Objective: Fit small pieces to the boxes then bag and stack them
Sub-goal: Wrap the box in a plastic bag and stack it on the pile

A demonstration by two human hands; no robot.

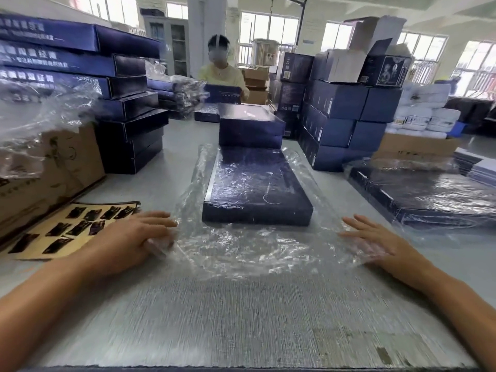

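Note:
A flat dark blue box (256, 183) lies in the middle of the table inside a clear plastic bag (241, 251), whose open end spreads toward me. My left hand (134, 237) grips the bag's left corner with curled fingers. My right hand (373, 237) lies flat with straight fingers on the bag's right corner. A brown sheet with several small dark pieces (72, 226) lies left of my left hand.
Behind the box stand two stacked blue boxes (251, 127). A tall stack of blue boxes (80, 76) and a cardboard carton (48, 167) stand at left. Bagged boxes (424, 194) lie at right, with blue cartons (343, 116) behind. A person (222, 73) works across the table.

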